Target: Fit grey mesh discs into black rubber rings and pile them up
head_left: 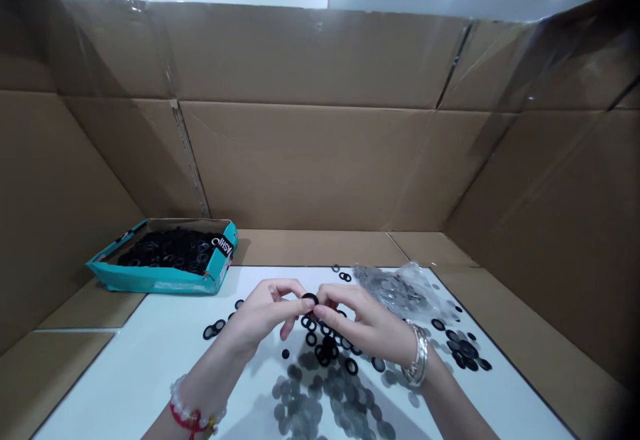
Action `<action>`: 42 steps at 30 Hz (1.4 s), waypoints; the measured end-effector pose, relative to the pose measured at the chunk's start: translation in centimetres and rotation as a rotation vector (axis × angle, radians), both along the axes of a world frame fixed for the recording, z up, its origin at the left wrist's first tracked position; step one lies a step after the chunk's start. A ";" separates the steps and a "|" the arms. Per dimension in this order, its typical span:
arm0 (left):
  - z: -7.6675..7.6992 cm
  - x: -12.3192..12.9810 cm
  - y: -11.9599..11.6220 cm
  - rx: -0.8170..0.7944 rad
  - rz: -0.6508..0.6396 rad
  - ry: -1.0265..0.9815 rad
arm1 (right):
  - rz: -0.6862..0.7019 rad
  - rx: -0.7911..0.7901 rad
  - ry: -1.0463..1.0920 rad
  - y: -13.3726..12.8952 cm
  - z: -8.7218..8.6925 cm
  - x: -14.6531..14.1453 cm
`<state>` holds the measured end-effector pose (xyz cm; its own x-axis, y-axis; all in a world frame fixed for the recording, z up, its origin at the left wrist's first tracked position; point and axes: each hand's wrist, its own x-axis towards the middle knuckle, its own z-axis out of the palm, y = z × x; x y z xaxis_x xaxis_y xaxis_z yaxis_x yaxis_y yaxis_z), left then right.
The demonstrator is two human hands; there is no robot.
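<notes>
A black ring (pixel 310 299) is held at the centre of the frame, pinched between the fingertips of the left hand (pixel 257 313) and the right hand (pixel 363 320). The thumb and forefinger of each hand are closed on it from either side, and the remaining fingers are loosely curled. Whether anything is seated inside the ring is too small to be told.

Below the hands, loose black rings (pixel 325 347) are scattered on a white board (pixel 150 367), and a spread of grey washers (pixel 320 400) lies at the lower centre. More black and grey pieces (pixel 465 350) are heaped to the right of the right hand. A clear plastic bag (pixel 395 290) holding grey washers is lying at the far edge of the board, just beyond the right hand.

At the left of the frame, a teal box (pixel 165 281) filled with black rings (pixel 170 250) is set on the cardboard base, beyond the board and well apart from the hands. A beaded bracelet (pixel 193 410) is worn on the left wrist and metal bangles (pixel 416 355) on the right. Cardboard walls (pixel 310 160) are raised behind the whole scene.
</notes>
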<state>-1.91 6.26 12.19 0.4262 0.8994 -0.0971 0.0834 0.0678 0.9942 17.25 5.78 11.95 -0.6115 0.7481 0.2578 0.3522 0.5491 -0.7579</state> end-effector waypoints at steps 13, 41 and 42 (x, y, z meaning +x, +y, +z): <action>0.7 -0.5 -0.1 -0.020 -0.109 -0.050 | 0.051 -0.062 0.157 -0.1 0.5 -0.2; -0.2 -0.1 0.2 -0.067 -0.067 -0.137 | -0.102 0.233 0.026 -0.9 0.3 -0.6; -0.2 -0.1 0.1 -0.066 -0.083 -0.140 | -0.113 0.235 0.017 -1.0 0.2 -0.8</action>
